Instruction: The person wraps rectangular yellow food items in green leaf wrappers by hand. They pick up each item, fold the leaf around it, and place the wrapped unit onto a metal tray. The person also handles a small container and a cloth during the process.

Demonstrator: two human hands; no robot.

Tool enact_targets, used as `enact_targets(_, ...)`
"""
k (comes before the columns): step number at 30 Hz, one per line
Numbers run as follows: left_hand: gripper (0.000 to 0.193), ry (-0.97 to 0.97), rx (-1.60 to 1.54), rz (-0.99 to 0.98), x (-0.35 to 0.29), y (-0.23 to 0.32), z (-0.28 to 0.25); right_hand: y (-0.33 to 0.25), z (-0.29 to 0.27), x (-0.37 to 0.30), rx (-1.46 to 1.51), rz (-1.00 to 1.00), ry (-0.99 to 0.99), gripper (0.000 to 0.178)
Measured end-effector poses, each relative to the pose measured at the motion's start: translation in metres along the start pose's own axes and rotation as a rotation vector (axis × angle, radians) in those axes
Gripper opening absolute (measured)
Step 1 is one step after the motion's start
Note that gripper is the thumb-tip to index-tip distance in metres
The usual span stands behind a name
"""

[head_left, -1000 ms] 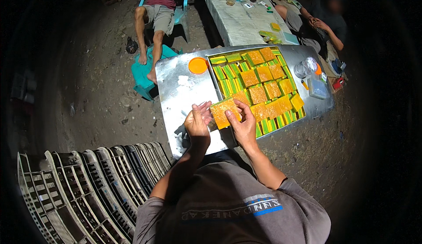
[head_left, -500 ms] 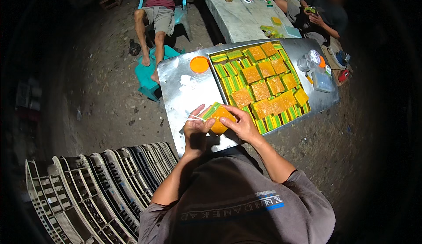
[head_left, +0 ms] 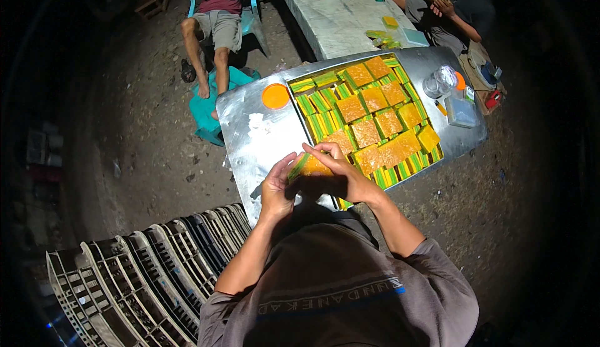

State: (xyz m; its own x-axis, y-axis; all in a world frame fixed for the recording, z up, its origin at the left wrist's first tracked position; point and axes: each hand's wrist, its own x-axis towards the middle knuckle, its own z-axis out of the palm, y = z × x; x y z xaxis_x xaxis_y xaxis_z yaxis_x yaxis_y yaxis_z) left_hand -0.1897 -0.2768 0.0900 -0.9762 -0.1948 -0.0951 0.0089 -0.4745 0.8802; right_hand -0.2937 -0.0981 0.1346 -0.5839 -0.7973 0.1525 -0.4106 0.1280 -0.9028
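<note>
Grasping square, orange-topped, green-sided layered block (head_left: 312,166) between curled fingers of left hand (head_left: 276,189) and right hand (head_left: 352,179); cannot tell thumb contact in shadow. Best to grip lightly by sides, spread pressure evenly across fingertips, keep level and clear of orange-topped, yellow-and-green striped blocks (head_left: 365,133) beyond right fingers.
</note>
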Motion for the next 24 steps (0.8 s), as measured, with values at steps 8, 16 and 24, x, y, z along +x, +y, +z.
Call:
enact_targets(8,0.052,0.078,-0.422,-0.085,0.003,0.0,0.002,0.005,0.023,-0.001,0.062,0.023,0.287,0.054)
enact_targets(16,0.071,0.075,-0.205,-0.121,-0.014,0.024,-0.006,-0.014,0.057,-0.005,0.613,0.155,0.478,0.052)
enact_targets(24,0.081,-0.157,-0.359,-0.009,-0.013,0.045,-0.015,-0.035,0.1,-0.009,1.199,0.441,0.469,0.044)
